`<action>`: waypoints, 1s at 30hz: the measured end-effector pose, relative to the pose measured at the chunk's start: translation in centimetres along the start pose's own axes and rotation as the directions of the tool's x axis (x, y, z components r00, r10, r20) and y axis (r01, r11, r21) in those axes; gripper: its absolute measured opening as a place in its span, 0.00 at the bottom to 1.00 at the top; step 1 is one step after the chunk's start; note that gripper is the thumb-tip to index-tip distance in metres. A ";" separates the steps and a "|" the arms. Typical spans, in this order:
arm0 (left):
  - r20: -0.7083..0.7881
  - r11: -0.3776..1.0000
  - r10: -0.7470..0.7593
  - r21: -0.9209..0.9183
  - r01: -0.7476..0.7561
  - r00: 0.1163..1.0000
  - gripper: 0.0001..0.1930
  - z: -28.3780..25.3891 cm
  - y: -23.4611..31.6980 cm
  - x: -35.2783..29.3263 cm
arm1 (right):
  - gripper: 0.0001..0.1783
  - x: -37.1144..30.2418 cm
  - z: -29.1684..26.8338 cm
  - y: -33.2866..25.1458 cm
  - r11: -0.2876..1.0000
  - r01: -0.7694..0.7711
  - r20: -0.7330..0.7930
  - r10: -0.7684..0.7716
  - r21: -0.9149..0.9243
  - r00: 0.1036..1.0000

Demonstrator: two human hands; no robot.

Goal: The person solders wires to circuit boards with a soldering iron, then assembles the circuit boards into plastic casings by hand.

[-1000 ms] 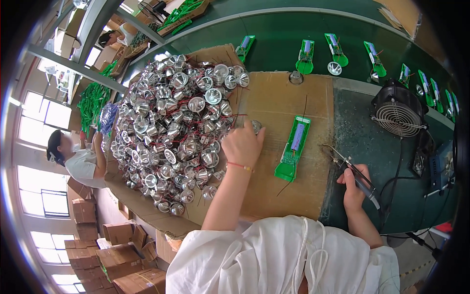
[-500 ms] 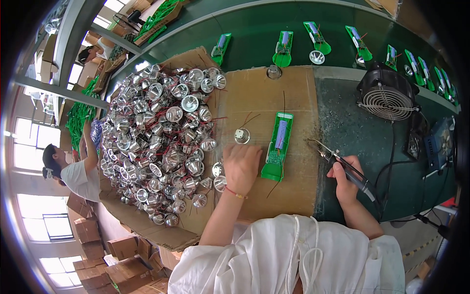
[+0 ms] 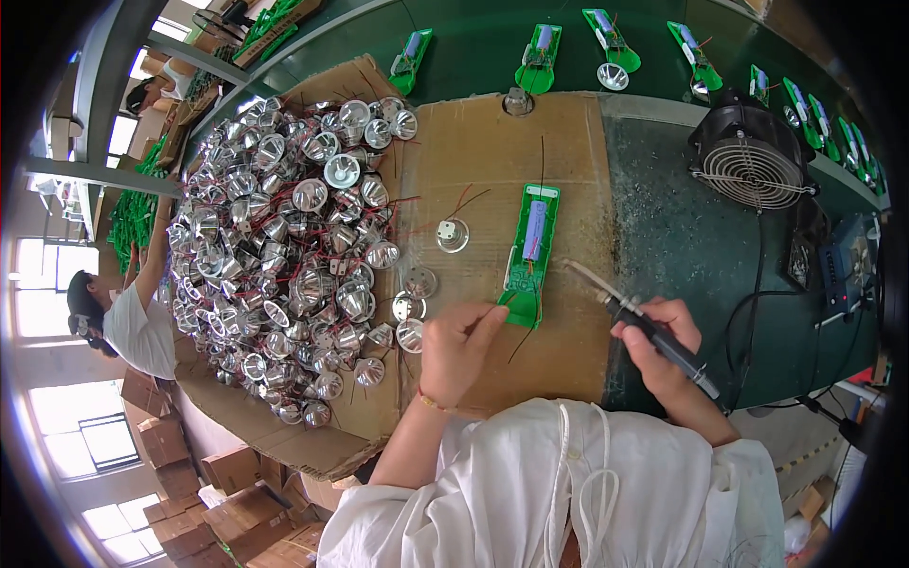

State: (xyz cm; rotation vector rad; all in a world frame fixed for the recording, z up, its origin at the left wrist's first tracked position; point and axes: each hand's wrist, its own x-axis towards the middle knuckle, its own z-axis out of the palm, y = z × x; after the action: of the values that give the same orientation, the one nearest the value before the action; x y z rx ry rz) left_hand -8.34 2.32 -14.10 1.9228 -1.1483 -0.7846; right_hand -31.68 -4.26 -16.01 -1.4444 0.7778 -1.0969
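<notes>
On the cardboard sheet (image 3: 464, 142) lies a green plastic lamp housing (image 3: 516, 314) with a purple cylindrical battery (image 3: 535, 230), a small circuit board (image 3: 524, 276) and thin dark wires at both ends. My left hand (image 3: 454, 352) is closed in a pinch at its lower left edge; whatever the fingertips grip is too small to make out. My right hand (image 3: 660, 346) is wrapped round a black-handled soldering iron (image 3: 670, 347). The iron's bent metal tip points at the housing, apart from it. One silver reflector cup (image 3: 452, 235) with wires sits left of the housing.
A large heap of silver reflector cups (image 3: 284, 256) fills a cardboard box (image 3: 322, 454) at left. Across the back stand more green housings (image 3: 538, 59). A black fan (image 3: 753, 161) and a blue box-shaped unit (image 3: 847, 275) occupy the right. Another person (image 3: 137, 317) works at far left.
My left hand has moved from beside the loose reflector cup to the housing's lower edge, its fingers now pinched. The iron's tip has come left, closer to the housing. The whole view has shifted slightly.
</notes>
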 end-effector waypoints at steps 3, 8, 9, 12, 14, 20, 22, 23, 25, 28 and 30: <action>-0.057 0.986 0.167 0.038 -0.165 0.984 0.05 0.9 -0.1 0.3 | 0.12 -0.8 0.4 0.4 0.991 0.041 0.164 -0.019 -0.131 0.986; -0.125 0.957 0.280 0.110 -0.268 0.952 0.05 1.5 -0.6 0.5 | 0.09 -0.1 1.9 -0.7 0.993 0.008 0.047 -0.003 -0.118 0.999; -0.123 0.958 0.279 0.107 -0.267 0.952 0.05 1.6 -0.6 0.5 | 0.09 -0.1 1.9 -0.6 0.993 0.006 0.046 0.000 -0.121 0.999; -0.136 0.955 0.293 0.097 -0.282 0.946 0.05 1.6 -0.5 0.5 | 0.09 -0.3 2.0 -0.5 0.993 -0.018 0.022 0.020 -0.120 1.000; -0.128 0.958 0.275 0.121 -0.260 0.953 0.06 1.6 -0.3 0.5 | 0.09 -0.4 2.1 -0.5 0.991 -0.048 0.024 0.051 -0.122 0.998; -0.164 0.956 0.288 0.109 -0.272 0.944 0.05 1.8 -0.6 0.7 | 0.10 -0.3 2.2 -0.9 0.989 -0.097 0.058 0.104 -0.116 0.993; -0.167 0.956 0.285 0.114 -0.268 0.944 0.05 2.0 -0.7 0.6 | 0.10 -0.3 2.1 -1.0 0.987 -0.108 0.068 0.116 -0.119 0.991; -0.169 0.956 0.285 0.120 -0.267 0.943 0.05 2.0 -0.7 0.6 | 0.10 -0.3 2.1 -1.1 0.986 -0.117 0.075 0.126 -0.121 0.989; -0.169 0.956 0.286 0.122 -0.268 0.943 0.05 2.1 -0.7 0.7 | 0.10 -0.2 2.2 -1.2 0.981 -0.136 0.078 0.148 -0.138 0.986; -0.169 0.956 0.287 0.119 -0.269 0.943 0.05 2.1 -0.7 0.7 | 0.09 -0.1 2.4 -1.0 0.982 -0.137 0.062 0.146 -0.133 0.987; -0.171 0.957 0.284 0.115 -0.267 0.943 0.05 2.1 -0.8 0.7 | 0.08 -0.1 2.5 -1.0 0.987 -0.118 0.045 0.123 -0.113 0.991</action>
State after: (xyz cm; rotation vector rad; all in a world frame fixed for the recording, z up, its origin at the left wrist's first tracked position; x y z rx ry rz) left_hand -9.39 1.31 -15.94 1.8112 -1.3177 -0.3982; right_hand -29.53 -3.07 -14.91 -1.4918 0.8889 -0.9336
